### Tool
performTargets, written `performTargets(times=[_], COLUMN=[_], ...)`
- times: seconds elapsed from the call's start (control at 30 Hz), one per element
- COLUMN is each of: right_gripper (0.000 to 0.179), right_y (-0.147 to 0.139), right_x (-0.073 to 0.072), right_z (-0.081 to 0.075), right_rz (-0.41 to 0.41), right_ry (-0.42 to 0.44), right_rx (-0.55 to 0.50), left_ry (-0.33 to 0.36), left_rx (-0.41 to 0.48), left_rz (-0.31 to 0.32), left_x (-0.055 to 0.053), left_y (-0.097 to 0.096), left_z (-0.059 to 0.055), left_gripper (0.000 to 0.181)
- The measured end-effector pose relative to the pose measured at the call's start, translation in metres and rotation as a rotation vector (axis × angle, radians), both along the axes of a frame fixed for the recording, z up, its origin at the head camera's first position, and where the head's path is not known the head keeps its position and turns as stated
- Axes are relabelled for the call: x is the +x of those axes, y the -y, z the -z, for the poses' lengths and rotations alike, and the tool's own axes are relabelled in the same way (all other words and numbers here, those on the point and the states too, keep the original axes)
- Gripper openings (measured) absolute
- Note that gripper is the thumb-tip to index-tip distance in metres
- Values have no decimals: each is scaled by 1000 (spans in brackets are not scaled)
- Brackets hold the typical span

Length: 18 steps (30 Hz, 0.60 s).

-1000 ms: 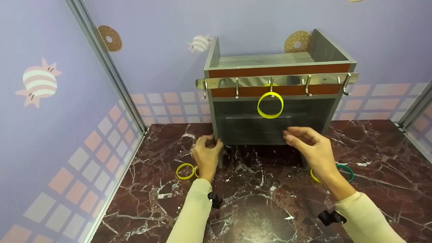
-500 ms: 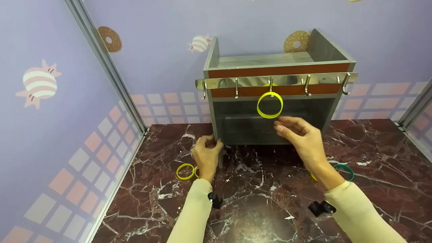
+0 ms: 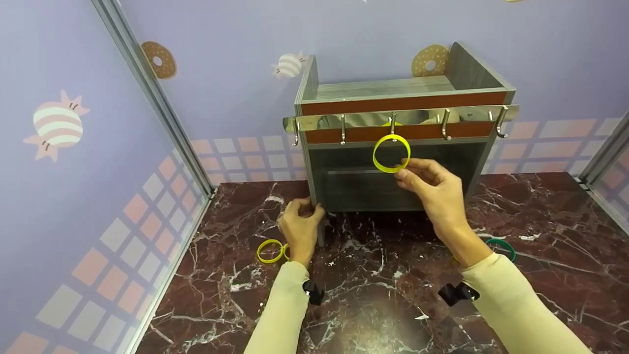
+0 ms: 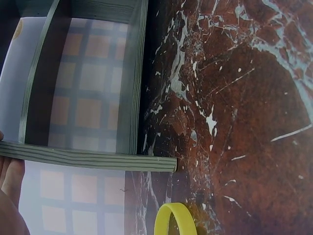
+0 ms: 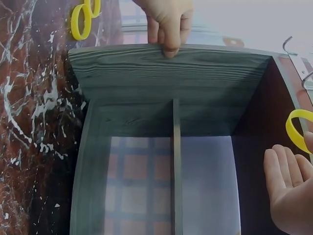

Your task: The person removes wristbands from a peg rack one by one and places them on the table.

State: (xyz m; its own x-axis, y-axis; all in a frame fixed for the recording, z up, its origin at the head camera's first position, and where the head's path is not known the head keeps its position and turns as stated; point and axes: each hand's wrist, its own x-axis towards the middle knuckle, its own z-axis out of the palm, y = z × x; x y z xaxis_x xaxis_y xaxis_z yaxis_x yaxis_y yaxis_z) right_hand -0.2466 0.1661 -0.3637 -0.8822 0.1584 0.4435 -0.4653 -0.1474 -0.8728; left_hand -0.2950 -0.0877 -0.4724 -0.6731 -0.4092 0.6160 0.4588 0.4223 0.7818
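Note:
A yellow silicone wristband hangs from the middle hook of a metal hook rail across a grey wooden shelf unit. My right hand pinches the band's lower right edge between thumb and fingertips; in the right wrist view the thumb overlaps this wristband. My left hand grips the front edge of the left side panel low down. In the right wrist view, its thumb lies over the edge of the panel, with other fingers behind.
Two yellow wristbands lie left of the unit, the nearer one beside the left hand. A green wristband lies behind the right forearm. The shelf unit stands on a dark red marbled tabletop, with patterned walls behind and left.
My right hand has moved left and up from beside the opening to the hanging wristband, its fingertips now at the band. My left hand has stayed on the panel.

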Motion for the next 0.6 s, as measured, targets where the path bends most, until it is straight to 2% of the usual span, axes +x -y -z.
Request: performTargets(times=[0.4,0.6], right_gripper=[21,22], right_y=[3,2], right_x=[2,6], right_z=[-11,-18], right_rz=[25,21], right_ry=[-37,-54], right_rx=[-41,-71], left_ry=[-25,-12], left_rx=[11,-25], left_rz=[15,-26], left_x=[-1,-1], left_y=[-1,1], left_z=[0,2], left_gripper=[14,14])
